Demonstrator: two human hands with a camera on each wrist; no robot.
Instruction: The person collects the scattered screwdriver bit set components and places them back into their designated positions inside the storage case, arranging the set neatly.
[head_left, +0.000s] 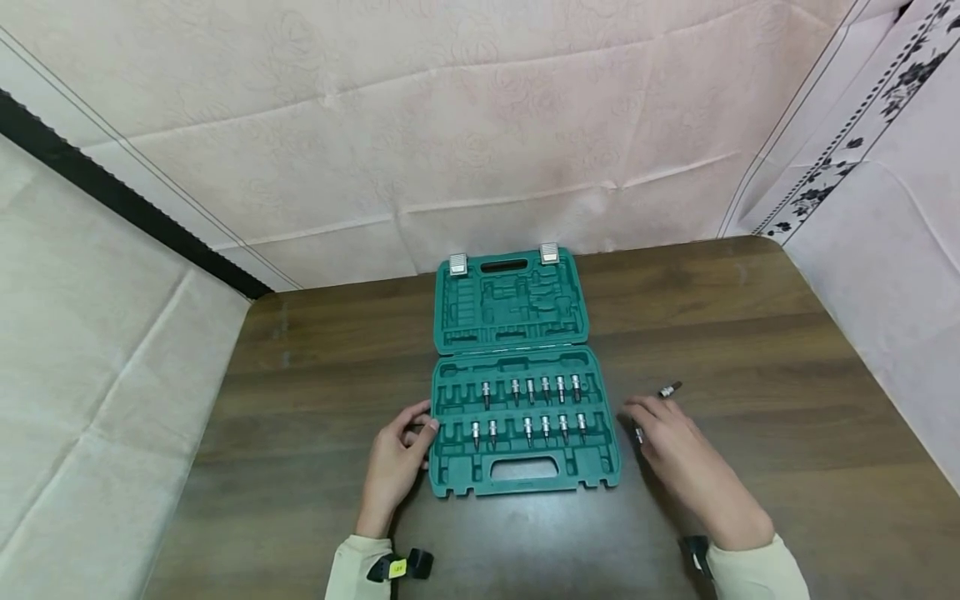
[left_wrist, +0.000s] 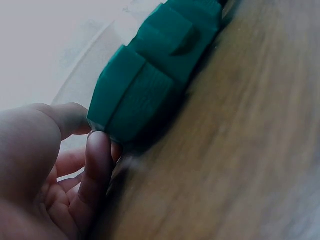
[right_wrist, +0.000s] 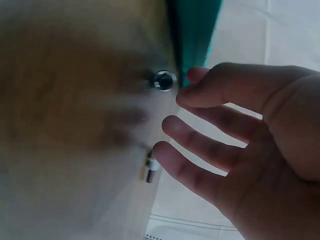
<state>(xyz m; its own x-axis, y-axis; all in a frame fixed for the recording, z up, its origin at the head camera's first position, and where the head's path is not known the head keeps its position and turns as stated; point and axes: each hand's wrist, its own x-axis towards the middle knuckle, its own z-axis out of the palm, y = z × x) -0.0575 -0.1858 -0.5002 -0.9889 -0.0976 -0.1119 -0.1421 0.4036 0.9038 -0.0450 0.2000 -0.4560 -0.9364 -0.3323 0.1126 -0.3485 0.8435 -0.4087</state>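
A green plastic tool case (head_left: 525,417) lies unfolded on the table, with two rows of silver socket bits (head_left: 545,429) in its lower tray. At the case's left edge, my left hand (head_left: 401,454) grips the side wall between thumb and fingers. The left wrist view shows the thumb and fingers against the green case corner (left_wrist: 135,95). To the right of the case, my right hand (head_left: 678,450) hovers low, its fingers loosely bent. Just beyond its thumb and index finger is a socket bit (right_wrist: 164,80), partly hidden in the head view. No grip on it shows.
Another socket bit (head_left: 670,389) with a dark tip lies on the wooden table (head_left: 750,358), past the right hand. The case lid (head_left: 512,302) leans open at the back, near the cloth-covered wall (head_left: 480,150). Cloth also hangs at both sides.
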